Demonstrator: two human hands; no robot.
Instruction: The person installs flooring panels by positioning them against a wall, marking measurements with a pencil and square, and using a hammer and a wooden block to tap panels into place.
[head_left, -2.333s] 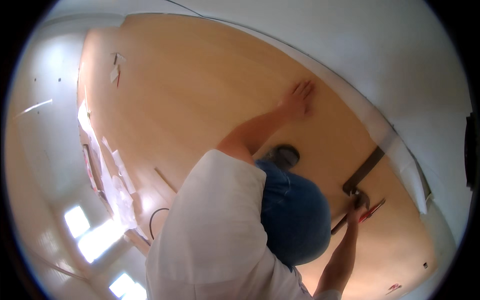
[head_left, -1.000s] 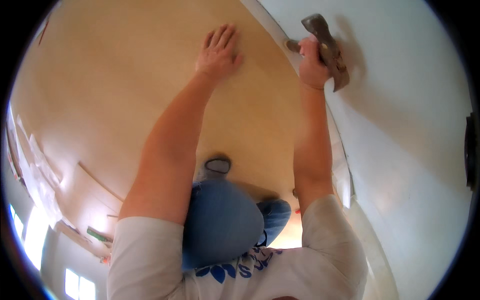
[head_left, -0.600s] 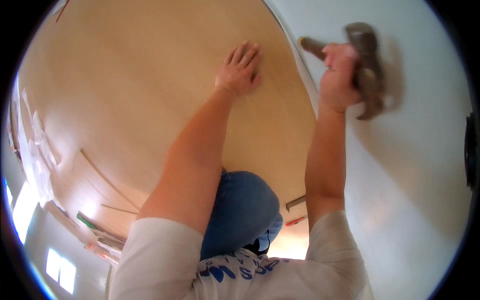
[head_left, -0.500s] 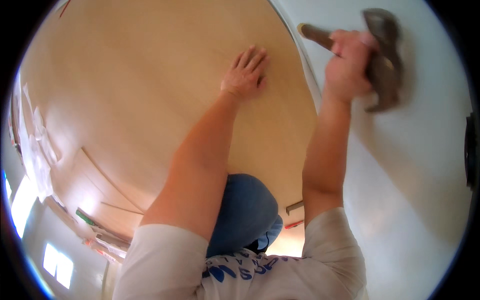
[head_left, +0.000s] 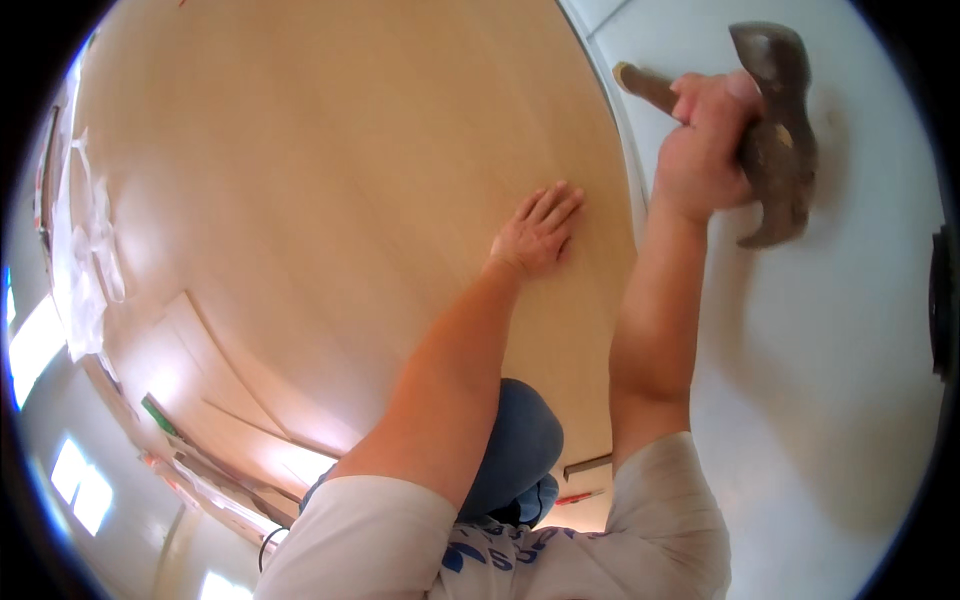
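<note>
Hammer [head_left: 785, 155]: raised in front of the pale wall [head_left: 830, 360], handle end pointing left; contact with the wall cannot be told.
Right grip [head_left: 705, 150]: closed around the handle, close beside the head.
Left grip [head_left: 535, 238]: laid flat on the wood-coloured floor [head_left: 330, 150], fingers slightly spread, holding nothing.
Near the knee [head_left: 525, 440]: dark bent bar [head_left: 587, 466], red tool [head_left: 578, 497].
Far left: crumpled white sheeting [head_left: 88, 285].

Blue ltrs [head_left: 502, 561] on shirt [head_left: 365, 530] (part-legible)

Hammer handle [head_left: 648, 88] partly hidden by right fingers [head_left: 690, 92]
</note>
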